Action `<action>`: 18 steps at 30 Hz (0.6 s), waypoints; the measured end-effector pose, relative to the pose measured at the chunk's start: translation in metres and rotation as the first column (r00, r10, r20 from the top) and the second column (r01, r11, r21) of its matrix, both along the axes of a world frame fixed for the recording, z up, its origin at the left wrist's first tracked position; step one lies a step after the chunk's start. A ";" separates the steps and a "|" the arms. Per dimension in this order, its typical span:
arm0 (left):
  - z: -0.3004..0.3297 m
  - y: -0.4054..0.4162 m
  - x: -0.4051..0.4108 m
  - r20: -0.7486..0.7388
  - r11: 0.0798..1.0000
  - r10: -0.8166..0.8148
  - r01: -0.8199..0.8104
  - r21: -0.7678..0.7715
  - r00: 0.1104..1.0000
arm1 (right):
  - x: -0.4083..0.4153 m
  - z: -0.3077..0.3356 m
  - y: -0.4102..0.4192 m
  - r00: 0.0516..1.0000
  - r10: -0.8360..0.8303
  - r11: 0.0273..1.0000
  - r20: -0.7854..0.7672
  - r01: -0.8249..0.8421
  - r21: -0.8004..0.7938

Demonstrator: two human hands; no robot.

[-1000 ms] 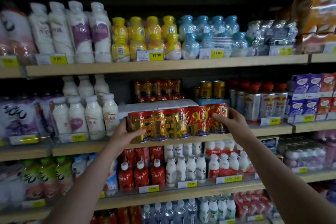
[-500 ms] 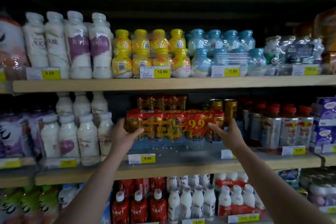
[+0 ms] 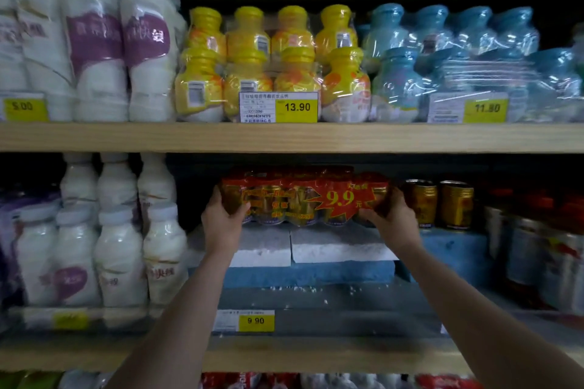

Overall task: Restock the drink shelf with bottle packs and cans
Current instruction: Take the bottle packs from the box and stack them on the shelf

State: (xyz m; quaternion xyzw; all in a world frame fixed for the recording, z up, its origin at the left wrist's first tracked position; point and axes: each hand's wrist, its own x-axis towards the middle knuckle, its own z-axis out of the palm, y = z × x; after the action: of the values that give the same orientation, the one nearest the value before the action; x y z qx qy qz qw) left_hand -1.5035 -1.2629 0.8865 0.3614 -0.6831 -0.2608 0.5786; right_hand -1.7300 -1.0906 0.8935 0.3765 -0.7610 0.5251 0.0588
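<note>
A shrink-wrapped pack of gold cans, in red film printed with 9.9, sits deep in the middle shelf bay on white foam blocks. My left hand grips its left end. My right hand grips its right end. Both arms reach in over the wooden middle shelf. Whether the pack rests fully on the foam or hovers just above it is unclear.
Two loose gold cans stand right of the pack on a blue foam block. White bottle packs fill the left side, red-capped bottles the right. The upper shelf carries white, yellow and blue packs.
Both hands have pushed the can pack up off the shelf front and further back into the bay, onto the foam blocks. My head has moved closer to the shelf.
</note>
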 end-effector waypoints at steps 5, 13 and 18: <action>-0.006 -0.017 -0.003 0.063 0.998 0.056 -0.056 0.009 0.996 | -0.008 -0.005 -0.028 0.999 0.023 0.999 0.038 -0.024 0.042; -0.016 -0.028 -0.006 0.184 0.994 0.074 -0.087 0.061 0.980 | -0.010 -0.017 -0.040 0.998 0.028 0.997 0.057 -0.033 0.076; -0.015 -0.028 -0.006 0.231 0.989 0.098 -0.120 0.085 0.968 | -0.008 -0.016 -0.037 0.999 0.019 0.992 0.050 -0.025 0.121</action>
State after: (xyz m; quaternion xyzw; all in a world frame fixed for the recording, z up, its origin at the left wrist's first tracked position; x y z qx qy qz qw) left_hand -1.5097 -1.2906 0.8716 0.4538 -0.7100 -0.2189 0.4919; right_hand -1.7381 -1.1279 0.8778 0.3747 -0.7886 0.4874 0.0113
